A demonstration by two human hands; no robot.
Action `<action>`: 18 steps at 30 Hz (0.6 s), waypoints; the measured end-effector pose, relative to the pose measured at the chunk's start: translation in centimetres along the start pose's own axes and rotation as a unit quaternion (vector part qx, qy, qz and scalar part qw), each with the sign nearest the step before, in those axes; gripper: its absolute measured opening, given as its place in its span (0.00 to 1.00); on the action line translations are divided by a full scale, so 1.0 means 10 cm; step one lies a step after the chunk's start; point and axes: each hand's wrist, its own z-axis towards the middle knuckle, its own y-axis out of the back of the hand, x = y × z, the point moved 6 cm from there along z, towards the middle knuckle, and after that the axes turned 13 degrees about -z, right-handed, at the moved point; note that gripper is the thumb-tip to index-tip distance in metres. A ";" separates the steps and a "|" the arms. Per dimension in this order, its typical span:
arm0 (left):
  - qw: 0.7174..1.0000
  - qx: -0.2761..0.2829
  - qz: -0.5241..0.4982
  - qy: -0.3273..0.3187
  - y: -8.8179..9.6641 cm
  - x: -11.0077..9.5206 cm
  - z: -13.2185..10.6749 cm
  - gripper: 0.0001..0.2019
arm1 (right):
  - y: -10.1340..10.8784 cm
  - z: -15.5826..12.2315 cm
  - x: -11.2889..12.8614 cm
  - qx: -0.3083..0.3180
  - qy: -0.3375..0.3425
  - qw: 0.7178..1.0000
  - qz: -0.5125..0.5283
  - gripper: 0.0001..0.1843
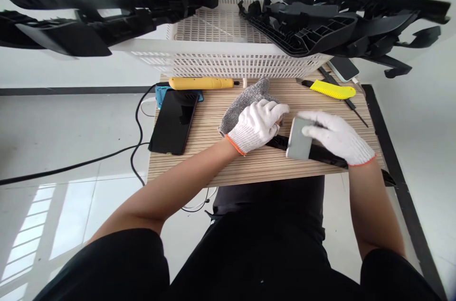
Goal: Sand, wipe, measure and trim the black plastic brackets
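Observation:
My left hand (258,123), in a white knit glove with an orange cuff, is closed at the left end of a long black plastic strip (327,155). Its curled fingers partly hide what they grip. Under and behind that hand lies a crumpled grey cloth (244,104). My right hand (335,135), gloved the same way and slightly blurred, has its thumb and fingers round a grey sanding block (299,139). The block stands against the strip, covering a short part of it. The strip runs rightward beneath the right hand, past the table edge.
Behind the table (199,163) stands a white basket (228,47) with black plastic parts (320,21) across its rim. On the tabletop lie a black phone (174,120), a yellow-handled tool (201,83), a yellow utility knife (333,89) and another phone (344,69). Black cables (135,149) hang at left.

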 end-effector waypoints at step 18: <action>1.000 -0.005 -0.009 0.011 0.00 0.00 -0.03 0.22 | 0.10 -0.27 -0.10 -0.034 -0.048 0.998 0.007 0.24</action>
